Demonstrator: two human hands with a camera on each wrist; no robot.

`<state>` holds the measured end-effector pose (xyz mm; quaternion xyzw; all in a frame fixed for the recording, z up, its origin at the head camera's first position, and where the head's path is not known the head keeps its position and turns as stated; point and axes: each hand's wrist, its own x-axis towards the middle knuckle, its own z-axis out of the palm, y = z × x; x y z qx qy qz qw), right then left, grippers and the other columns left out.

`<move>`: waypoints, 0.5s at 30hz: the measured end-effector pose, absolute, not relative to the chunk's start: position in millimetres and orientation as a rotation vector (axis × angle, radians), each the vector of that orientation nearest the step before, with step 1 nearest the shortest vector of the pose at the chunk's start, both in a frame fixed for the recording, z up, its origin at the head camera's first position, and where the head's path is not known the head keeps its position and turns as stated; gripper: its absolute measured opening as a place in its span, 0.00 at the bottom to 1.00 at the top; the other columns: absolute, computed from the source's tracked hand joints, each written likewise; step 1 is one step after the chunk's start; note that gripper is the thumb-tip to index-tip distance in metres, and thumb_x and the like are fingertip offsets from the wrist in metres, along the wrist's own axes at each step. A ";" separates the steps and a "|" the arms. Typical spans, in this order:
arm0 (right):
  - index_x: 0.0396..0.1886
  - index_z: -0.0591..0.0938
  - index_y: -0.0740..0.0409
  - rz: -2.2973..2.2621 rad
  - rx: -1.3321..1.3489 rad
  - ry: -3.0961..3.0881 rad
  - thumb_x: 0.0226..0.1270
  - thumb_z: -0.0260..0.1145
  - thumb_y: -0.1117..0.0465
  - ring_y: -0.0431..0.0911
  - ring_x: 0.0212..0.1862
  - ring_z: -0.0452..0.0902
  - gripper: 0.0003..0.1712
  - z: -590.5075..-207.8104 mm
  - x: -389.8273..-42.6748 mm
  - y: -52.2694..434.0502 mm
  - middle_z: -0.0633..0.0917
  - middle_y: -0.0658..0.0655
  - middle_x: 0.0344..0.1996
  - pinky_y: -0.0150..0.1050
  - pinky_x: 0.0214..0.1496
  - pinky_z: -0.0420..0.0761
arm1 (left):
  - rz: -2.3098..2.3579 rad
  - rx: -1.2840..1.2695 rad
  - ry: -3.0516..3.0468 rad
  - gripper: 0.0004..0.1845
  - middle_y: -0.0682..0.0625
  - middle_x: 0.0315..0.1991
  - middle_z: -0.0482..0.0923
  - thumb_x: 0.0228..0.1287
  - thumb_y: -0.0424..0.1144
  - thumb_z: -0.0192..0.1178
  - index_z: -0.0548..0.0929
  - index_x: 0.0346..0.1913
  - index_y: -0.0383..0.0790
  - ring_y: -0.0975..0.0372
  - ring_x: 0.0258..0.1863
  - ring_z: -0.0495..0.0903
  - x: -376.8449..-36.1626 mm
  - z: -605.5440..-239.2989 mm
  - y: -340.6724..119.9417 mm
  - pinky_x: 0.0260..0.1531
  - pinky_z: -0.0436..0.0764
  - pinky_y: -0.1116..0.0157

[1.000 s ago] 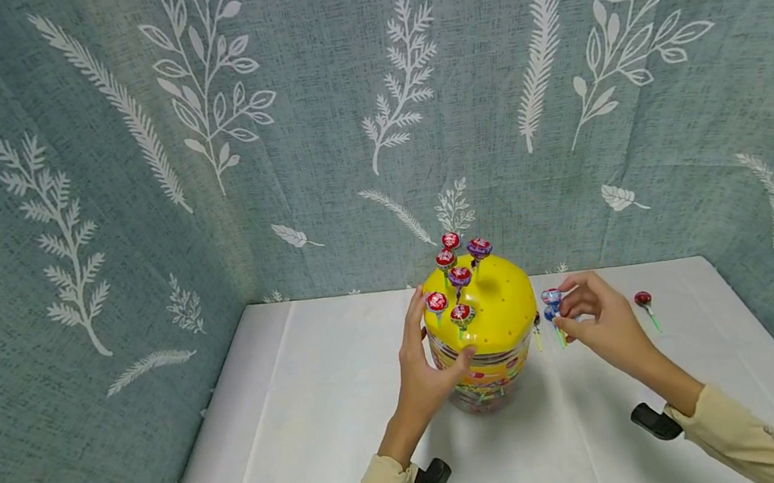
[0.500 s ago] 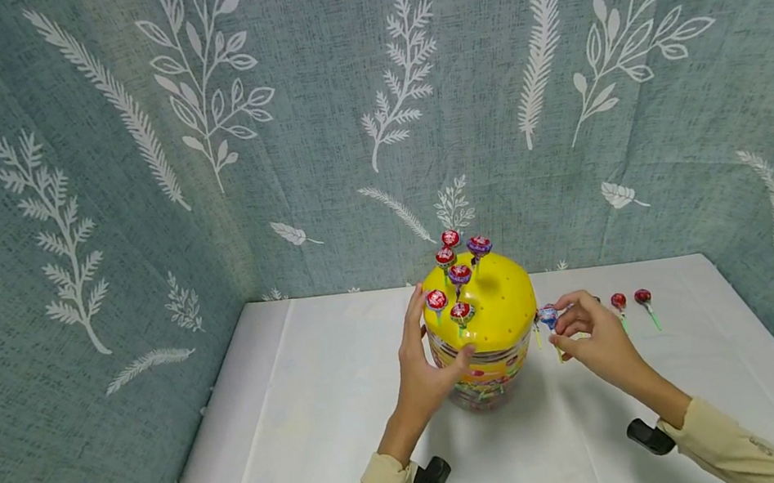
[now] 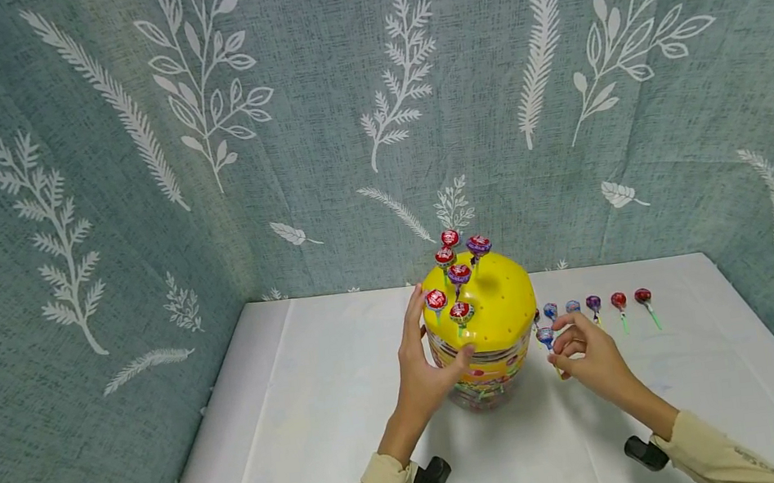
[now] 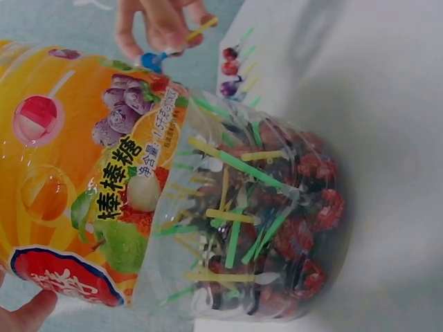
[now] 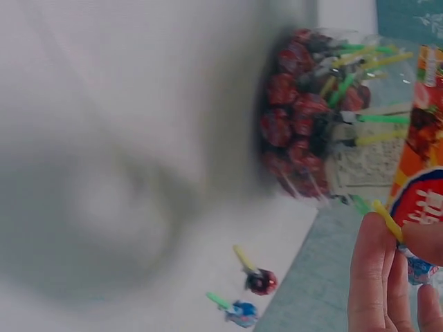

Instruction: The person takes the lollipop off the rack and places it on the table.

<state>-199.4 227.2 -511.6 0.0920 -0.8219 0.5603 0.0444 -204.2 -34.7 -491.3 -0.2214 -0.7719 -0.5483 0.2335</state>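
At the middle of the table [image 3: 308,418], the left hand [image 3: 424,372] curls around the lollipop jar [image 3: 485,343]. Just right of it, the right hand [image 3: 589,357] pinches a blue lollipop [image 3: 545,334] by its stick. The lollipop is judged light, with a stiff, thin stick and a crinkly, slippery wrapper; the stick is the better hold.

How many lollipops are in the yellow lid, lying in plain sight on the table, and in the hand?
Wrapped round lollipops standing in the yellow domed plastic lid: 6
Lollipops lying on the white table: 5
Blue lollipop pinched in the right hand's fingers: 1
Total: 12
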 end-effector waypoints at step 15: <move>0.45 0.70 0.64 1.667 0.067 -2.647 0.50 0.67 0.78 0.46 0.22 0.75 0.23 -543.0 -201.2 220.3 0.78 0.59 0.26 0.37 0.21 0.81 | -1.495 -0.602 -2.124 0.46 0.53 0.74 0.48 0.56 0.61 0.60 0.53 0.73 0.50 0.57 0.69 0.58 -203.1 -491.2 -34.9 0.57 0.69 0.46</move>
